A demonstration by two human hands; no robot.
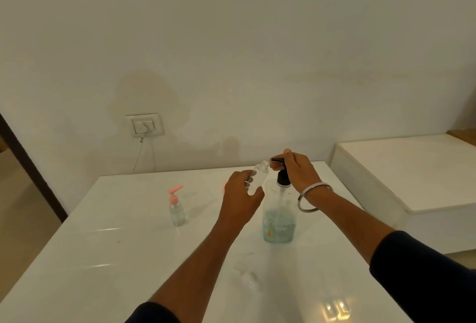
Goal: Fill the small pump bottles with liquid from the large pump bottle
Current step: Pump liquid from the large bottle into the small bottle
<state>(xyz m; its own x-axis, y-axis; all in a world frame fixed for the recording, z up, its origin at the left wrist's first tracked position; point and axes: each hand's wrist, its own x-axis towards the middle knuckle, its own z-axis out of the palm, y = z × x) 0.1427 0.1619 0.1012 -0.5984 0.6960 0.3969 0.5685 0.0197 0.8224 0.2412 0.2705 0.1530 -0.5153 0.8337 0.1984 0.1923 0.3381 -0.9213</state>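
We hold an uncapped small clear bottle (258,178) in the left hand (242,195), tilted, its mouth at the black nozzle of the large pump bottle (279,215) standing on the white table (108,245). Risk: the narrow mouth drifts off the spout and liquid spills. Right hand (298,170) arches over the pump head (279,160), grip seemingly curled around it; a filled pink-capped bottle (176,206) stands well left.

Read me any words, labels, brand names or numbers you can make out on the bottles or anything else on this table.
None can be read.
Large pump bottle: an orange speck and dark flecks, too blurred to tell if print.
Small bottle with pink pump: no label shows.
Open small bottle in the left hand: clear, no print.
Wall socket: no markings legible.
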